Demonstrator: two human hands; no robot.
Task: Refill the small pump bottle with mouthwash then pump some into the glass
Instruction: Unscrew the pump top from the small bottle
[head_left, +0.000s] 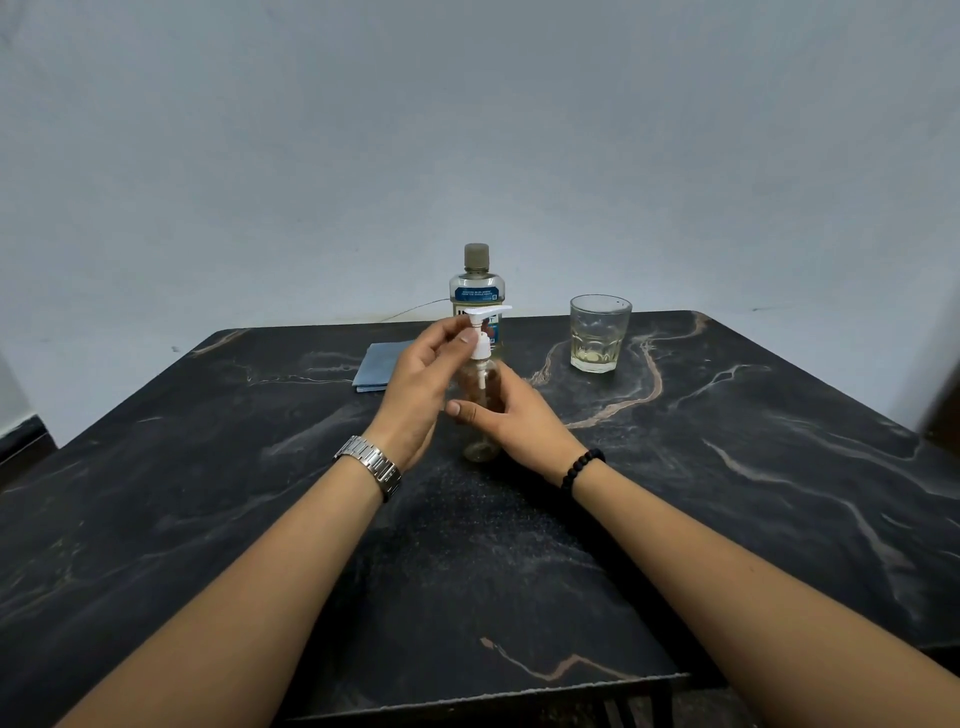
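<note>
Black marble-patterned stone, veined in tan and white, is forming the table (727, 467) in front of me, and a plain pale wall (467, 130) is rising behind it. At the centre of the table, the small clear pump bottle (482, 410) is standing upright, with what looks like a little pale liquid at its base. My right hand (511, 415) is wrapping around the bottle's body from the 3 o'clock side, thumb across the front, so that grip is closed on the bottle. My left hand (423, 384) is reaching in from 9 o'clock, and its thumb and fingertips are pinching the white pump head (480, 332) at the collar, with the nozzle pointing toward 3 o'clock. A silver metal watch (370, 464) is sitting on my left wrist, and a black beaded bracelet (582, 467) is circling my right.

Just behind the pump bottle, at 12 o'clock, the larger mouthwash bottle (477, 291) is standing capped, with a blue label. At about 1 o'clock, well apart from my hands, a faceted drinking glass (600, 332) is holding a shallow layer of pale yellowish liquid. At 11 o'clock, a folded blue cloth (376, 366) is lying flat, partly hidden by my left hand.
</note>
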